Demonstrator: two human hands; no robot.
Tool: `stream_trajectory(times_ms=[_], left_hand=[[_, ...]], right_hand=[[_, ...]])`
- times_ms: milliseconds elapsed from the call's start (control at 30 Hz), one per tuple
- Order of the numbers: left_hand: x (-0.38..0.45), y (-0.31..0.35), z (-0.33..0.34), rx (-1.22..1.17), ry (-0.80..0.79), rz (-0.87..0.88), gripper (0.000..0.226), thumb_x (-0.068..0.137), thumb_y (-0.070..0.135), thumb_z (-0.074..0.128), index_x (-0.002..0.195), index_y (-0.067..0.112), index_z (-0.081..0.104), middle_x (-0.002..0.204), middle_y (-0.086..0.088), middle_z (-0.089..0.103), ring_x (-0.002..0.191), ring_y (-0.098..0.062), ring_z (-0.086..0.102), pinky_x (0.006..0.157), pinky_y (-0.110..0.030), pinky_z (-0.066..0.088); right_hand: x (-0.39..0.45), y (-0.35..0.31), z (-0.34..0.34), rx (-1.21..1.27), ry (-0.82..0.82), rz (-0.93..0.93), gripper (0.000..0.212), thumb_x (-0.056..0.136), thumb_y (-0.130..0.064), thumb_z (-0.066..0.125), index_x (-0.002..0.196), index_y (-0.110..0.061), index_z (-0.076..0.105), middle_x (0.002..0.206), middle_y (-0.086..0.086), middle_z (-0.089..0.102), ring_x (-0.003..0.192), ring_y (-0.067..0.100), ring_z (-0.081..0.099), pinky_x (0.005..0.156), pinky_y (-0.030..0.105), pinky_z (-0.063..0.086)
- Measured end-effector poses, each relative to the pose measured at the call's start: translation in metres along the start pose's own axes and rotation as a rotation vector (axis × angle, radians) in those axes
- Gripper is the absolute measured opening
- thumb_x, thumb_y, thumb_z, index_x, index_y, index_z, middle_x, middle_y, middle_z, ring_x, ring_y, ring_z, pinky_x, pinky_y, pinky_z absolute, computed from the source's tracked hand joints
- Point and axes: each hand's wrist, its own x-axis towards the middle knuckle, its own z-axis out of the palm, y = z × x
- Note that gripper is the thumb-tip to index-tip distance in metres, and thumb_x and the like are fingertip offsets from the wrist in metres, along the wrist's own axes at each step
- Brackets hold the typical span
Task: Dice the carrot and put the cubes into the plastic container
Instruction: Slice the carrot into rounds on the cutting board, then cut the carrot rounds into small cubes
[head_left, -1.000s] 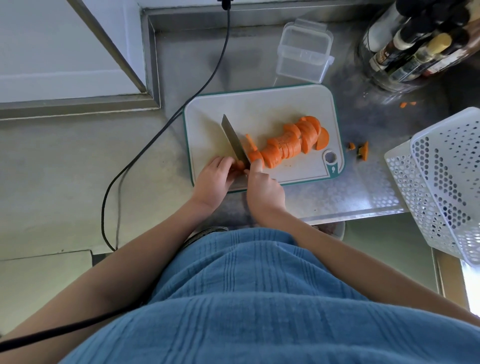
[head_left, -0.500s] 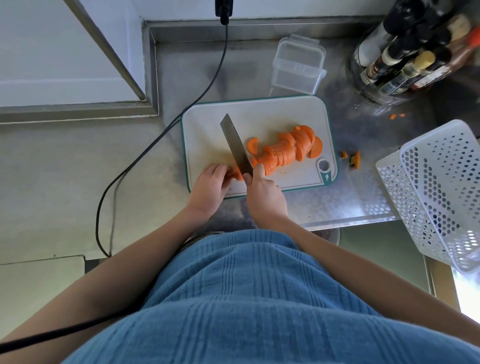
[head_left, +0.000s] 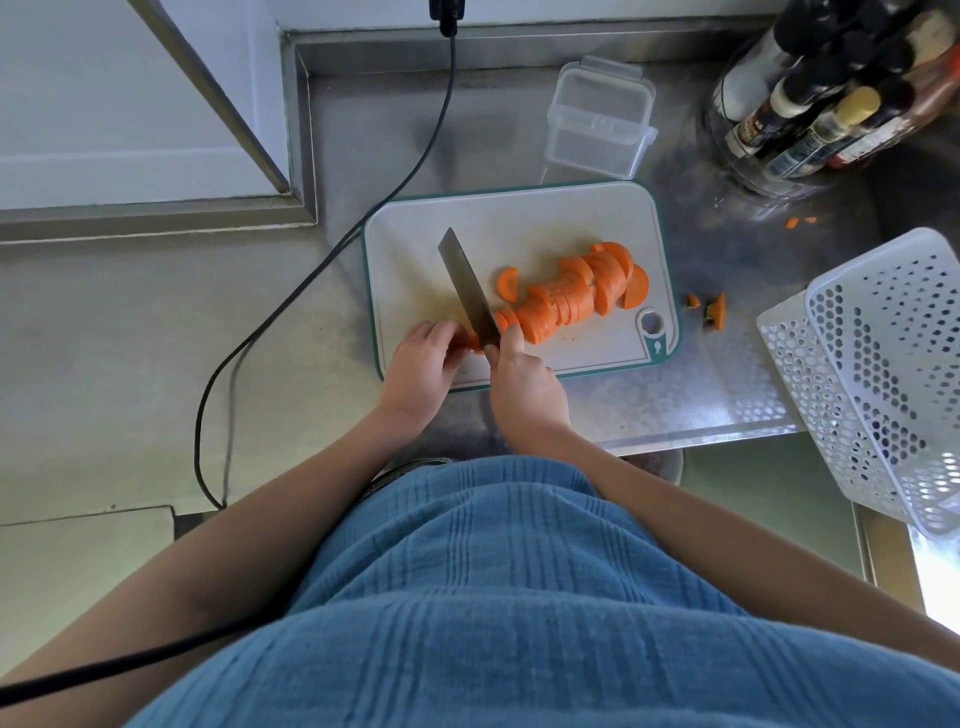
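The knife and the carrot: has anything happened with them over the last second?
Hardly. The right hand still grips the knife, which has worked on at the carrot end the left hand holds. One half slice now lies apart from the sliced row. Cutting board and plastic container stayed put, the container holding no carrot.

shiny steel counter | on it: white cutting board with green rim | clear plastic box | white holey plastic basket | small orange carrot bits
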Motion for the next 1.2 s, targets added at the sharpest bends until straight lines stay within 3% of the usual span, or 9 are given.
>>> stream_trajectory(times_ms=[233, 467, 600, 733, 900, 1100, 1200], left_hand=[[0.001, 0.001, -0.002, -0.018, 0.005, -0.004, 0.009, 0.078, -0.003, 0.065, 0.083, -0.002, 0.058, 0.072, -0.015, 0.058, 0.07, -0.032, 0.055, 0.061, -0.023, 0.031], [0.0, 0.002, -0.001, 0.023, 0.004, 0.023, 0.007, 0.081, -0.004, 0.061, 0.087, -0.002, 0.058, 0.078, -0.016, 0.06, 0.077, -0.034, 0.056, 0.064, -0.035, 0.041], [-0.004, 0.003, -0.004, 0.008, 0.056, 0.072, 0.012, 0.079, -0.008, 0.062, 0.086, 0.001, 0.058, 0.078, -0.011, 0.061, 0.076, -0.03, 0.056, 0.068, -0.022, 0.036], [-0.005, 0.0, -0.006, 0.004, 0.134, 0.054, 0.008, 0.082, -0.007, 0.059, 0.083, 0.0, 0.055, 0.079, -0.014, 0.058, 0.073, -0.03, 0.054, 0.066, -0.025, 0.037], [0.006, 0.006, -0.01, -0.091, 0.236, 0.02, 0.009, 0.084, -0.004, 0.058, 0.085, -0.001, 0.05, 0.079, -0.013, 0.056, 0.071, -0.026, 0.056, 0.064, -0.035, 0.043], [0.042, 0.049, -0.004, -0.222, 0.217, 0.069, 0.016, 0.084, 0.001, 0.063, 0.086, 0.0, 0.047, 0.078, -0.008, 0.058, 0.07, -0.023, 0.056, 0.064, -0.03, 0.044], [0.064, 0.081, 0.011, -0.253, 0.148, 0.11, 0.012, 0.081, 0.001, 0.061, 0.084, 0.002, 0.05, 0.077, -0.006, 0.059, 0.071, -0.023, 0.056, 0.063, -0.034, 0.042]], right_hand=[[0.006, -0.001, 0.006, -0.098, -0.011, -0.005, 0.012, 0.103, -0.014, 0.034, 0.114, -0.009, 0.034, 0.094, 0.019, 0.065, 0.085, 0.039, 0.064, 0.06, 0.037, 0.041], [0.008, 0.003, 0.002, -0.091, -0.029, -0.022, 0.012, 0.104, -0.018, 0.033, 0.113, -0.011, 0.033, 0.094, 0.018, 0.064, 0.086, 0.038, 0.064, 0.06, 0.038, 0.041], [0.003, 0.006, -0.005, -0.003, -0.03, -0.047, 0.026, 0.104, -0.032, 0.028, 0.119, -0.011, 0.032, 0.093, 0.02, 0.065, 0.084, 0.04, 0.063, 0.066, 0.043, 0.049], [-0.002, 0.007, -0.011, 0.089, 0.028, -0.069, 0.029, 0.104, -0.033, 0.029, 0.116, -0.008, 0.035, 0.088, 0.022, 0.065, 0.08, 0.041, 0.061, 0.062, 0.041, 0.046], [-0.006, 0.01, -0.019, 0.289, 0.213, -0.079, 0.03, 0.102, -0.029, 0.034, 0.112, -0.001, 0.039, 0.077, 0.027, 0.062, 0.066, 0.043, 0.058, 0.052, 0.041, 0.041], [-0.013, 0.032, -0.032, 0.531, 0.539, 0.034, 0.019, 0.101, -0.023, 0.04, 0.098, -0.004, 0.042, 0.064, 0.005, 0.051, 0.057, 0.034, 0.049, 0.051, 0.036, 0.035], [-0.019, 0.046, -0.036, 0.579, 0.649, 0.1, 0.015, 0.101, -0.02, 0.041, 0.092, -0.009, 0.039, 0.061, -0.002, 0.049, 0.054, 0.026, 0.048, 0.05, 0.035, 0.032]])
